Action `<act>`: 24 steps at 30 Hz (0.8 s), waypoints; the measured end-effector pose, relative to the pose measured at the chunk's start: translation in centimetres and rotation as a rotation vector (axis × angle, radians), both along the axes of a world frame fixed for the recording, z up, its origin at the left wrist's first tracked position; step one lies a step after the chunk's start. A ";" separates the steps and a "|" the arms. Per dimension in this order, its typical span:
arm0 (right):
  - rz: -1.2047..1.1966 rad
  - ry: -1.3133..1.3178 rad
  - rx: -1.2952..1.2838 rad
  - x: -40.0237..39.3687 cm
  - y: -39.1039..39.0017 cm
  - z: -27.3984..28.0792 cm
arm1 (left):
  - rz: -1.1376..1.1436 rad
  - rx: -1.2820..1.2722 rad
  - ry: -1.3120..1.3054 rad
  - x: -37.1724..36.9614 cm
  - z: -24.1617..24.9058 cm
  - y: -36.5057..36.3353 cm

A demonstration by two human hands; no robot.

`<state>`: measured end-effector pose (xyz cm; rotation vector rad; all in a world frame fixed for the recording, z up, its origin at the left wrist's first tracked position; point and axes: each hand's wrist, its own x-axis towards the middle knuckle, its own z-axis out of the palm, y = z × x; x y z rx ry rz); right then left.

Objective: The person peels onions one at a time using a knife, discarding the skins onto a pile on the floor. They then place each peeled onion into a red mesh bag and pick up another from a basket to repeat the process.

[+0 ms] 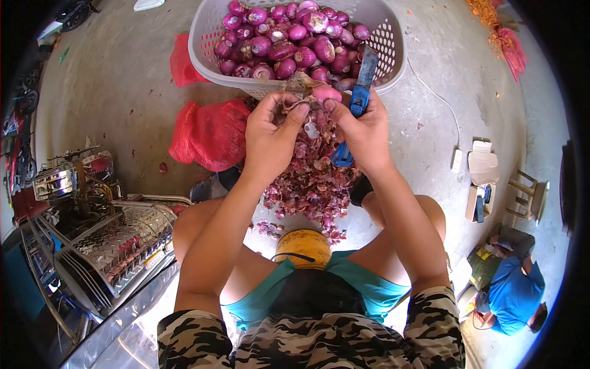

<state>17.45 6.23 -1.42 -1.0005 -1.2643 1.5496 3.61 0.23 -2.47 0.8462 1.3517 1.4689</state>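
Observation:
In front of the basket, my two hands meet around a red onion point(327, 93). My left hand point(270, 128) is closed, its thumb and fingers pinching dry, papery onion skin point(301, 83) at the onion's left side. My right hand point(367, 130) has its thumb against the onion and also grips a blue utility knife point(359, 98), blade pointing up and away. The blue lower end of the knife shows below the palm. Beneath both hands lies a heap of loose red onion skins point(313, 178) on the floor.
A grey perforated basket point(206, 61) full of red onions stands just ahead. Red mesh bags point(212, 135) lie to the left. A yellow bucket point(303, 248) sits between my legs. A white cord point(439, 92) and power strip point(456, 160) are at right. Another person point(515, 295) sits lower right.

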 end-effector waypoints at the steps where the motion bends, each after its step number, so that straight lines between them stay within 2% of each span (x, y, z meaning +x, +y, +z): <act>1: -0.001 -0.001 -0.006 0.0 0.0 0.0 | -0.001 -0.001 0.001 0.0 -0.1 0.0; 8: -0.033 -0.004 -0.169 -0.1 -0.1 0.5 | -0.004 0.087 0.159 0.3 -1.3 -0.1; 11: -0.038 0.027 -0.227 0.2 0.3 0.4 | -0.031 0.125 0.003 0.2 -0.8 -0.1; 14: -0.052 0.055 -0.237 0.4 0.4 -0.3 | -0.105 0.056 0.069 -0.7 -0.9 0.1; 17: -0.043 0.044 -0.191 0.2 0.4 -0.3 | -0.041 0.068 0.265 -0.3 -0.4 0.3; 20: 0.000 -0.015 -0.083 0.4 0.1 -0.2 | -0.110 -0.111 -0.331 0.0 0.3 0.1; 22: 0.007 -0.058 0.059 0.0 -0.2 -0.7 | -0.155 -0.102 -0.520 0.5 0.6 -0.1; 23: 0.024 -0.039 0.051 -0.1 -0.4 -0.8 | -0.177 -0.097 -0.614 0.7 0.6 -0.2; 24: 0.043 -0.020 0.042 -0.3 -0.7 -1.0 | -0.153 -0.094 -0.595 0.8 0.3 -0.2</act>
